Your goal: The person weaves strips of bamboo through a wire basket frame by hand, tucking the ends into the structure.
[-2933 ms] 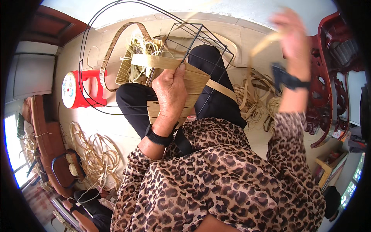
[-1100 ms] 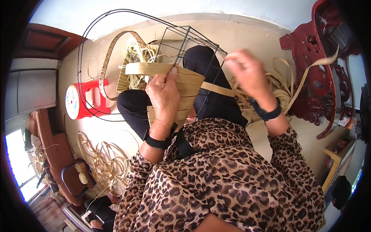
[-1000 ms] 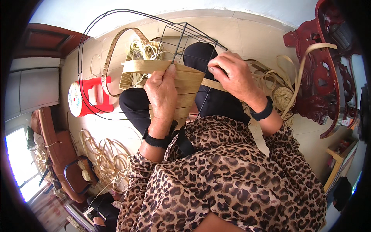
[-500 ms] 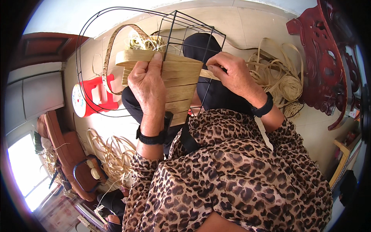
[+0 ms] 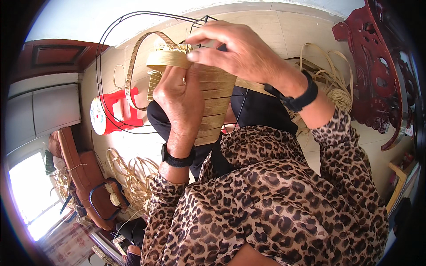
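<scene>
Weaving step in hand: my left hand (image 5: 179, 99) grips the woven strip panel (image 5: 217, 102) on the one black wire frame (image 5: 103, 57), held above my lap. My right hand (image 5: 239, 51) pinches one flat strip (image 5: 168, 58) at the top edge. Next, I judge: tuck it snugly behind a wire.

Half-woven straw panel (image 5: 213, 104) on wire frame (image 5: 106, 66)

I see my left hand (image 5: 182, 99) raised, fingers curled shut, black band on its wrist; my right hand (image 5: 235, 48) arches above it, fingertips pinched.
</scene>
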The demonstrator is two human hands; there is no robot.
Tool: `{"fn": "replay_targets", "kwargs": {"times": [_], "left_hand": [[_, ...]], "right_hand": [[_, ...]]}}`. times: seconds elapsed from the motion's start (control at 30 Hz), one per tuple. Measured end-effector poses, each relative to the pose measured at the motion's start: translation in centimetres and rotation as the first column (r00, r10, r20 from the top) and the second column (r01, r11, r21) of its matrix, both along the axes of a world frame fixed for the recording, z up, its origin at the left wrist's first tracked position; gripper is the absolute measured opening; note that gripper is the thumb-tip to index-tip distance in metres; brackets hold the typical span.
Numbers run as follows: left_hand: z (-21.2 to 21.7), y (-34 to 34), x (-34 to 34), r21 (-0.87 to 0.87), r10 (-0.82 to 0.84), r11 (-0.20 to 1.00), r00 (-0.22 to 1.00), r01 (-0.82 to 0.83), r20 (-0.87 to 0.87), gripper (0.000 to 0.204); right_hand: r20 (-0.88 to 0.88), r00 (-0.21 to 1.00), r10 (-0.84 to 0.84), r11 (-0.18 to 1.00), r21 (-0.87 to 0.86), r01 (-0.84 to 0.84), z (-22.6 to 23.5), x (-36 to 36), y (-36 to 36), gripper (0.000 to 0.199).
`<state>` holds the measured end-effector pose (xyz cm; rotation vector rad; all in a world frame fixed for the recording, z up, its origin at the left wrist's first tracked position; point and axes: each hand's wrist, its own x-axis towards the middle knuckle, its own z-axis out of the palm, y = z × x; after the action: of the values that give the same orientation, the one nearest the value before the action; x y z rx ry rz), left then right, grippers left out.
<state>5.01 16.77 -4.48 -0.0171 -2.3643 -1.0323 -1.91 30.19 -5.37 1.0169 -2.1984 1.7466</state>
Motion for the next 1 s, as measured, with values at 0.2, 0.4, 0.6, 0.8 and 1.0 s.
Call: {"fn": "replay_targets", "kwargs": {"times": [0.2, 0.4, 0.6, 0.8, 1.0], "left_hand": [[-0.5, 0.3, 0.3, -0.174, -0.01, 0.985, 0.999, 0.003, -0.04, 0.004], [-0.1, -1.3, 1.0, 0.153, -0.09, 0.986, 0.981, 0.064, 0.173, 0.018], [0.0, -1.7, 0.2, 0.524, -0.158, 0.834, 0.836, -0.172, 0.526, 0.024], [-0.4, -1.1, -0.9, 0.775, -0.367, 0.614, 0.816, -0.149, 0.447, 0.024], [-0.8, -0.9, -0.5, 0.751, -0.344, 0.649, 0.834, -0.12, 0.431, 0.02]], "right_hand": [[0.313, 0.823, 0.474, 0.876, -0.071, -0.478, 3.0, -0.8, -0.8, 0.024], [0.336, 0.731, 0.594, 0.781, -0.458, -0.424, 2.6, -0.8, 1.8, 0.023], [0.357, 0.691, 0.628, 0.71, -0.627, -0.321, 1.1, 0.8, 3.6, 0.021], [0.311, 0.698, 0.645, 0.673, -0.664, -0.326, -0.5, 3.0, 5.6, 0.023], [0.401, 0.748, 0.529, 0.745, -0.642, -0.182, -1.8, 5.9, 9.3, 0.029]]}}
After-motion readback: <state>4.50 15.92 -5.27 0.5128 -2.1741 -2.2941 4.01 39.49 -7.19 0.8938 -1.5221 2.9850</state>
